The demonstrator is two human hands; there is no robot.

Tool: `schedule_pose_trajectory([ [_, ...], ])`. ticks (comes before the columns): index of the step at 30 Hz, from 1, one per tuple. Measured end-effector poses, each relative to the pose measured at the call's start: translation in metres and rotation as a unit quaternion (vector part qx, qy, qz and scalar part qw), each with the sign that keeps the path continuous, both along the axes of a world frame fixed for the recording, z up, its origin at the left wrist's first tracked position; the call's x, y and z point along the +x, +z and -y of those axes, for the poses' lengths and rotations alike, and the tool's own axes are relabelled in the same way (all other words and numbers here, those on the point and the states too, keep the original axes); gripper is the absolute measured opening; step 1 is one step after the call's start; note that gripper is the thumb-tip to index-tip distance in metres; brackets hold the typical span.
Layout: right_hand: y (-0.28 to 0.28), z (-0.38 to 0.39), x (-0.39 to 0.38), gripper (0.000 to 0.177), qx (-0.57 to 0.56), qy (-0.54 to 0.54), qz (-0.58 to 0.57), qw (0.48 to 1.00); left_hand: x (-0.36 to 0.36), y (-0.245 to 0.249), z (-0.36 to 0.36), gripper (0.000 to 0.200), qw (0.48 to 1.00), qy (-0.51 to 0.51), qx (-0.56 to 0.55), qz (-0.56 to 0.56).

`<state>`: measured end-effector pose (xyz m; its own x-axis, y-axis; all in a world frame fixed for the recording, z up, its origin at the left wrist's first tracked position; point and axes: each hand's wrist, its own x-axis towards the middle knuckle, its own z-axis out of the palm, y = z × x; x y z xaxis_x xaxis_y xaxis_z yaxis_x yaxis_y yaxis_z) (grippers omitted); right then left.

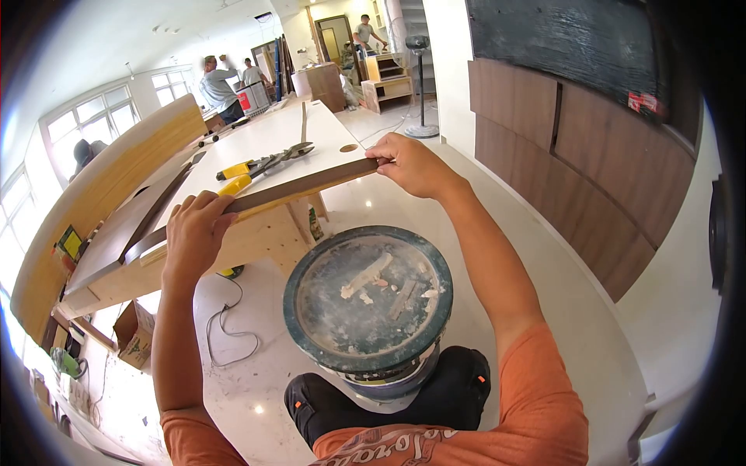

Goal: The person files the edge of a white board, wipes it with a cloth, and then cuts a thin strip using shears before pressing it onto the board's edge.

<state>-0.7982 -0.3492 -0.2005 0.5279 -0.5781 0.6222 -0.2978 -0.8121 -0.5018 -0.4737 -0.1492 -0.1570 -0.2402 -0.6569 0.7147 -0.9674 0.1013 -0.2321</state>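
Observation:
A dark brown edge strip runs along the front edge of a white board on a wooden workbench. My left hand is closed on the strip's left part, fingers over the top. At the strip's right end, my right hand pinches it between thumb and fingers. Pliers with yellow handles lie on the board between my hands, beside another yellow handle. Near my right hand the board has a round hole.
A lidded bucket with scraps on top stands between my knees. A curved wooden panel rises at left, above a cardboard box. A cable lies on the floor. Several people work in the background, beyond a black stand.

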Motion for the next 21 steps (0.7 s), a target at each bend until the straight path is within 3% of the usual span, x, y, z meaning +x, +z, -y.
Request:
schedule_pose_trajectory([
  [21, 0.015, -0.002, 0.000, 0.029, 0.012, -0.015, -0.041, 0.999, 0.012, -0.006, 0.006, 0.025, 1.000, 0.000, 0.015, -0.016],
])
